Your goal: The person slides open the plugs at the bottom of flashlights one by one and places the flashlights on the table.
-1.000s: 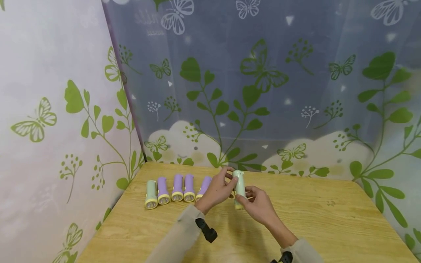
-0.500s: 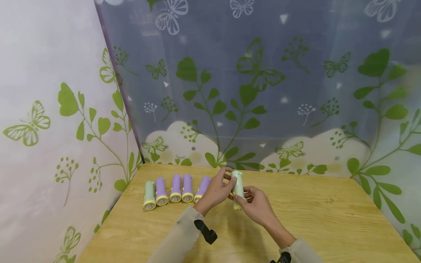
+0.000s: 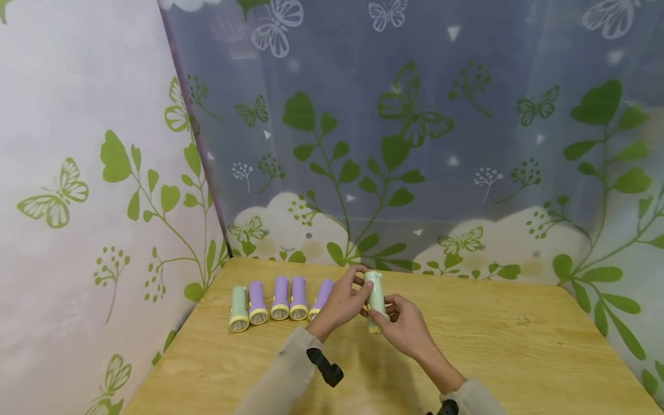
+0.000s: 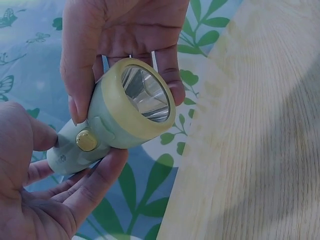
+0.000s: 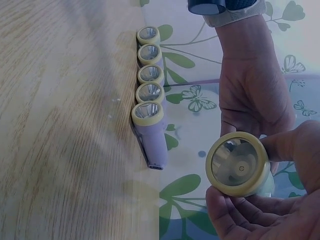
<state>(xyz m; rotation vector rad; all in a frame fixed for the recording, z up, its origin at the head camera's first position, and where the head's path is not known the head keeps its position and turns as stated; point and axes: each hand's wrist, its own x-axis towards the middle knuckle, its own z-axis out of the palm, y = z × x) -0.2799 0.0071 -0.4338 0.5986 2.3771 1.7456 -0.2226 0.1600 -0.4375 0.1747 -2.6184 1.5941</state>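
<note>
A pale green flashlight [image 3: 376, 291] with a yellow head ring is held between both hands above the table. My left hand [image 3: 339, 302] grips its body near the tail end, thumb on one side and fingers on the other. At the lower end, my right hand [image 3: 410, 325] holds the head by the yellow ring. In the left wrist view, a round yellow switch [image 4: 86, 140] shows on the body, and the reflector [image 4: 146, 94] faces the camera. The right wrist view looks straight at the lens [image 5: 235, 162], which appears unlit.
Left of the hands, a row of flashlights lies on the wooden table [image 3: 493, 346], lenses toward me: a green one [image 3: 238, 308] at the far left, then several purple ones [image 3: 280, 294]. My left hand partly covers the rightmost purple flashlight [image 3: 323, 294]. Patterned curtains [image 3: 363, 173] stand behind the table.
Both hands keep the same hold on the green flashlight, which has only shifted very slightly. The flashlights in the row have not moved; the head view sways a little.
</note>
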